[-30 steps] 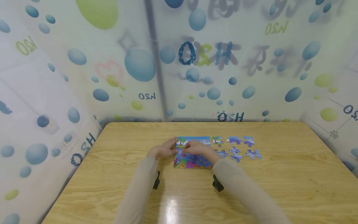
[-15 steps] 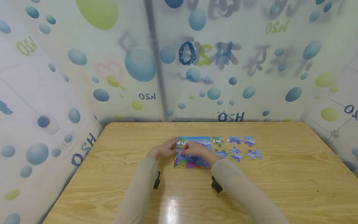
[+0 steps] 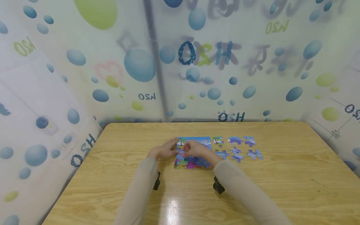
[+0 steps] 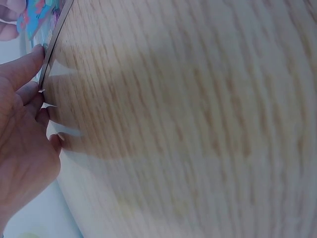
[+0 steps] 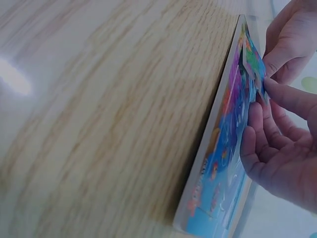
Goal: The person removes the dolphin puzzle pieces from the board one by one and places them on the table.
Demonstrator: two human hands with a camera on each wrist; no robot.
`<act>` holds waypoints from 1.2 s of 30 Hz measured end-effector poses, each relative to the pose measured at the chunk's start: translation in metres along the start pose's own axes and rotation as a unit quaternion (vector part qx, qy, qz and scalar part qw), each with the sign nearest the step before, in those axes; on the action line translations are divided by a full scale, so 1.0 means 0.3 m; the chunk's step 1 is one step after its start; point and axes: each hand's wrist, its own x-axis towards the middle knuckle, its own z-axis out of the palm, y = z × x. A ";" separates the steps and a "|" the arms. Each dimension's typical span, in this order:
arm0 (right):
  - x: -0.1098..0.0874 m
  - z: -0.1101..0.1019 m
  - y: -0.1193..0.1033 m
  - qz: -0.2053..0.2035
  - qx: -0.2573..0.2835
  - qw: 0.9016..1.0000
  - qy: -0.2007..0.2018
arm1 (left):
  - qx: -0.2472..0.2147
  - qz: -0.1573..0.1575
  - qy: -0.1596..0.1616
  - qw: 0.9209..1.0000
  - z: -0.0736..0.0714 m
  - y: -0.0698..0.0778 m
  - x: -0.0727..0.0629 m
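Observation:
A flat jigsaw puzzle point(image 3: 200, 163) with a sea picture lies in its board on the table, between both hands. My right hand point(image 3: 197, 149) reaches over it and pinches a colourful jigsaw piece point(image 5: 253, 63) between thumb and fingers. That piece stands tilted up from the puzzle's lower left part, with a gap under its edge in the right wrist view. My left hand point(image 3: 166, 149) rests along the board's left edge, fingers extended. In the left wrist view the left hand's fingertips point(image 4: 37, 52) touch the board's rim point(image 4: 53, 47).
Several loose jigsaw pieces lie in two rows right of the board, among them a palm tree piece point(image 3: 218, 140) and a purple dolphin piece point(image 3: 235, 141). The wooden table point(image 3: 281, 187) ends at a patterned wall point(image 3: 253, 106).
A piece at the puzzle's lower left has come up out of the flat picture, pinched by the right hand, which has shifted slightly. My left hand has stayed at the edge.

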 end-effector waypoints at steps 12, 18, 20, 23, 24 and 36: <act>-0.039 0.007 -0.019 0.003 0.061 0.998 0.019 | 0.026 0.017 0.009 0.999 -0.003 0.000 0.004; -0.052 -0.004 -0.002 -0.004 0.082 0.997 0.012 | 0.032 0.026 0.011 0.999 0.000 -0.002 0.002; -0.055 -0.009 0.002 -0.006 0.083 0.997 0.008 | 0.031 0.025 0.009 0.999 0.000 -0.002 0.000; -0.061 -0.019 0.010 -0.007 0.081 0.997 0.003 | 0.028 0.022 0.005 0.999 0.001 0.000 -0.003; -0.063 -0.022 0.013 -0.006 0.081 0.997 0.000 | 0.026 0.021 0.005 0.999 0.001 0.002 -0.004; -0.094 -0.057 0.060 0.005 0.091 0.996 -0.010 | 0.022 0.019 0.003 1.000 0.005 -0.006 0.000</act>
